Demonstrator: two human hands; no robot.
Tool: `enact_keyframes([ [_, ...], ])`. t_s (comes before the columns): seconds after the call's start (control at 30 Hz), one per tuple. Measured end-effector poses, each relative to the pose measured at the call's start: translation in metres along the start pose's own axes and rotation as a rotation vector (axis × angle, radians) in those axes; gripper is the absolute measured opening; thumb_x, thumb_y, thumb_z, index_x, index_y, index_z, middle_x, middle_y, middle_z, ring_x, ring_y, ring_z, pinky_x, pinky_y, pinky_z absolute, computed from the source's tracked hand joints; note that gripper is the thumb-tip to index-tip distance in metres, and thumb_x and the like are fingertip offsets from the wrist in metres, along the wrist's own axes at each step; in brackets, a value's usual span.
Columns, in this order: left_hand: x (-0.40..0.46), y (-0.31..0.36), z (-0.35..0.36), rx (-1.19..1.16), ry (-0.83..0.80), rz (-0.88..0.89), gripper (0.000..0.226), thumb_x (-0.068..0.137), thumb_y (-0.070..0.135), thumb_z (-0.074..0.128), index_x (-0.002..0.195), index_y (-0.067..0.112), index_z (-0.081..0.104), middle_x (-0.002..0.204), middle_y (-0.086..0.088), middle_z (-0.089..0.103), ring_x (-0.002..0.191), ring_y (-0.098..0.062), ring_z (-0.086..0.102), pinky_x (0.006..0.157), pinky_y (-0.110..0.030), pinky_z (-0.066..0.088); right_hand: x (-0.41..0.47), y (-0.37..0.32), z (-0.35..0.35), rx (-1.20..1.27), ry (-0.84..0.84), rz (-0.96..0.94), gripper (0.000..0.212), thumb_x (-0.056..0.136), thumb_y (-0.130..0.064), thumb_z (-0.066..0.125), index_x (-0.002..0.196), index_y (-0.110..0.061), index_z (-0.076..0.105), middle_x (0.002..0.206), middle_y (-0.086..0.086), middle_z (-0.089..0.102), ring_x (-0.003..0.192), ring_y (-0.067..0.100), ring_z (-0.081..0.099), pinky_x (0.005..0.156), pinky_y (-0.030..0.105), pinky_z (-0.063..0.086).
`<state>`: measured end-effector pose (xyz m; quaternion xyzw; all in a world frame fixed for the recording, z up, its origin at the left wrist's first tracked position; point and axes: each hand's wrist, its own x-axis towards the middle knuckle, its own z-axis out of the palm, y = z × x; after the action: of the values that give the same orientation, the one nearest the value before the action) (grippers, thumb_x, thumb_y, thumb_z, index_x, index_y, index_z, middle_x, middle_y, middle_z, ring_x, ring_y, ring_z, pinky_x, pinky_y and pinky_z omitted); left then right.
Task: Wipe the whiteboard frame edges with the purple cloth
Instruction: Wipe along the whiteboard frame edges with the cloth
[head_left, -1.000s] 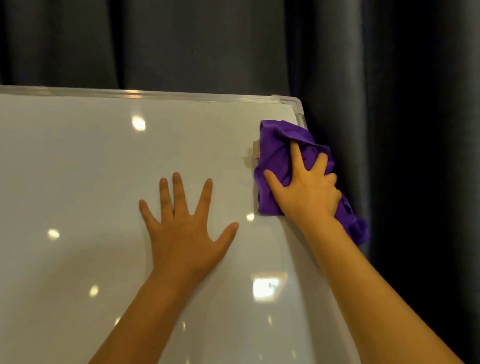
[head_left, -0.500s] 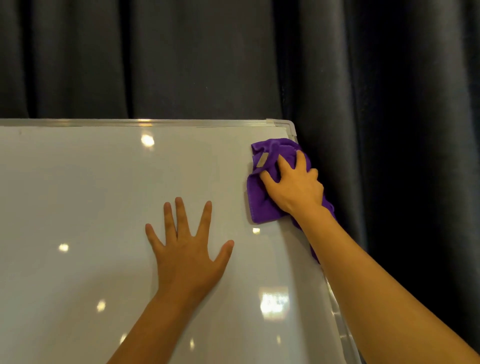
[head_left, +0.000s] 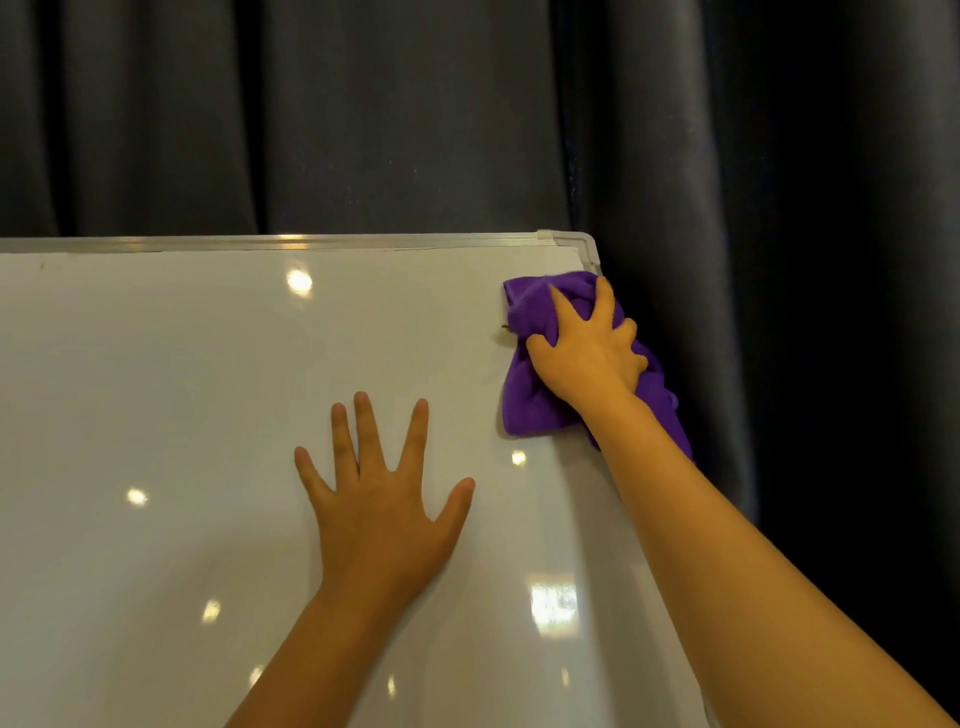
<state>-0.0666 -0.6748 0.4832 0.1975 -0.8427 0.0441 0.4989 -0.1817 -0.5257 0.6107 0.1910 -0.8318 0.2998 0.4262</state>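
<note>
A white glossy whiteboard (head_left: 182, 389) with a silver frame (head_left: 322, 241) fills the left and middle of the view. Its top right corner (head_left: 584, 247) is rounded. My right hand (head_left: 587, 358) presses a crumpled purple cloth (head_left: 530, 400) against the right frame edge, just below that corner. The cloth wraps over the edge and hangs behind my wrist. My left hand (head_left: 379, 499) lies flat on the board face with its fingers spread, holding nothing.
Dark grey curtains (head_left: 753, 182) hang behind and to the right of the board. Ceiling lights reflect as bright spots on the board surface.
My right hand has slid the cloth up the right frame edge toward the top corner. The left hand has stayed flat on the board.
</note>
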Motion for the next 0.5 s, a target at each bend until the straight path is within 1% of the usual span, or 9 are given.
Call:
enact_keyframes([
  [0.07, 0.0, 0.0, 0.0, -0.004, 0.006, 0.004, 0.084, 0.065, 0.079, -0.014, 0.139, 0.04, -0.024, 0.156, -0.008, -0.022, 0.142, -0.03, -0.023, 0.111, -0.058, -0.012, -0.001, 0.002, -0.002, 0.006, -0.028, 0.003, 0.065, 0.087, -0.061, 0.034, 0.144, -0.034, 0.018, 0.157, 0.006, 0.002, 0.137, 0.043, 0.013, 0.102, 0.066, 0.024],
  [0.17, -0.001, 0.001, 0.001, -0.014, 0.026, 0.003, 0.083, 0.067, 0.079, -0.009, 0.139, 0.04, -0.023, 0.157, -0.009, -0.018, 0.141, -0.029, -0.024, 0.111, -0.058, -0.011, -0.001, -0.001, -0.008, 0.12, -0.05, 0.064, 0.075, 0.079, -0.077, 0.019, 0.141, -0.034, 0.026, 0.157, 0.004, 0.003, 0.138, 0.043, 0.011, 0.103, 0.068, 0.019],
  [0.2, -0.001, 0.001, 0.001, -0.021, 0.031, 0.002, 0.083, 0.068, 0.079, -0.007, 0.139, 0.041, -0.023, 0.157, -0.009, -0.017, 0.14, -0.028, -0.025, 0.111, -0.058, -0.011, -0.002, -0.003, -0.009, 0.139, -0.039, 0.082, 0.078, 0.078, -0.079, 0.018, 0.141, -0.034, 0.027, 0.157, 0.004, 0.005, 0.138, 0.043, 0.013, 0.102, 0.068, 0.019],
  [0.27, -0.003, 0.002, 0.0, -0.03, 0.035, 0.003, 0.084, 0.067, 0.081, -0.005, 0.139, 0.042, -0.023, 0.158, -0.009, -0.016, 0.14, -0.028, -0.025, 0.112, -0.058, -0.01, -0.006, -0.002, -0.008, 0.09, 0.025, 0.083, 0.077, 0.078, -0.076, 0.03, 0.139, -0.031, 0.027, 0.155, 0.006, 0.012, 0.134, 0.043, 0.021, 0.1, 0.066, 0.026],
  [0.33, -0.007, 0.004, -0.002, -0.033, 0.03, 0.005, 0.087, 0.065, 0.085, -0.006, 0.138, 0.042, -0.024, 0.158, -0.009, -0.017, 0.142, -0.028, -0.023, 0.111, -0.057, -0.012, -0.013, 0.003, -0.005, 0.033, 0.091, 0.067, 0.074, 0.079, -0.069, 0.043, 0.137, -0.027, 0.027, 0.152, 0.009, 0.016, 0.128, 0.043, 0.029, 0.095, 0.061, 0.034],
  [0.4, -0.017, 0.007, -0.002, -0.049, 0.021, 0.005, 0.088, 0.065, 0.086, -0.003, 0.14, 0.042, -0.021, 0.158, -0.009, -0.015, 0.143, -0.029, -0.02, 0.111, -0.056, -0.012, -0.025, 0.011, -0.005, 0.045, 0.121, 0.067, 0.072, 0.079, -0.065, 0.048, 0.135, -0.026, 0.028, 0.151, 0.01, 0.018, 0.122, 0.043, 0.037, 0.09, 0.055, 0.04],
  [0.5, -0.036, 0.013, -0.002, -0.043, -0.006, 0.01, 0.086, 0.069, 0.082, 0.0, 0.141, 0.04, -0.02, 0.158, -0.012, -0.015, 0.144, -0.031, -0.019, 0.112, -0.057, -0.009, -0.057, 0.024, -0.004, 0.072, 0.131, 0.096, 0.075, 0.075, -0.068, 0.05, 0.134, -0.027, 0.029, 0.148, 0.01, 0.022, 0.115, 0.042, 0.044, 0.083, 0.047, 0.044],
])
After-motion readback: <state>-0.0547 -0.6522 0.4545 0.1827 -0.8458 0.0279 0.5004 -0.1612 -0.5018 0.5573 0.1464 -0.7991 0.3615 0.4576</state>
